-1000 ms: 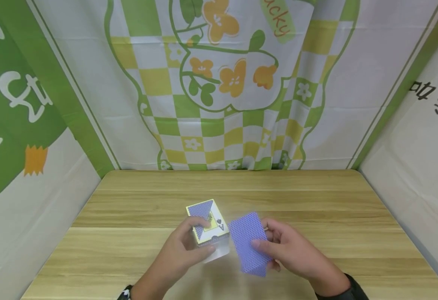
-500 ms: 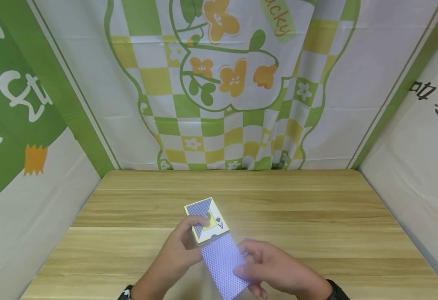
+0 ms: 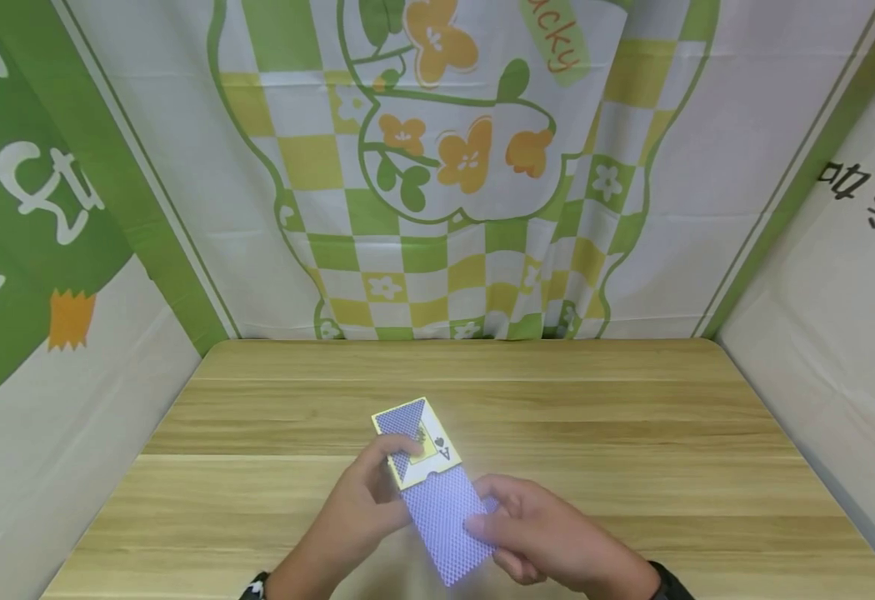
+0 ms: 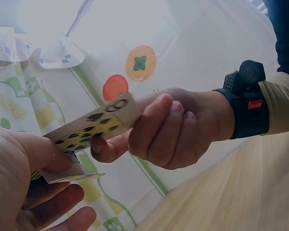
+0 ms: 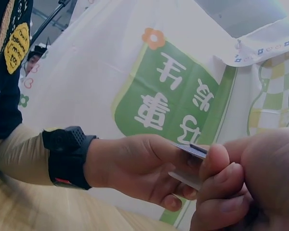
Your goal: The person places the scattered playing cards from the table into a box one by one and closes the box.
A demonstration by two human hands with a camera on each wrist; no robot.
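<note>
My left hand [image 3: 358, 500] grips a playing card box [image 3: 440, 446] with an ace of spades on its face, fingers across the top and thumb below. My right hand [image 3: 557, 533] pinches a stack of blue-backed playing cards [image 3: 441, 521] between thumb and fingers. The far end of the stack meets the box's near, open end, lined up with it. From below, the left wrist view shows a spade card [image 4: 89, 130] at the stack's underside and the box's bent flap [image 4: 74, 173] beneath. In the right wrist view the white flap [image 5: 183, 179] hangs under the cards.
Both hands work above a wooden table [image 3: 272, 417]. A green and white checked cloth [image 3: 445, 283] hangs behind its far edge, with printed cloth walls on the left and right. Each wrist wears a black band with a camera.
My right hand has brought the cards left from beside the box to its open end, then slightly up against it. The flap is now covered in the head view. The left hand barely moved.
</note>
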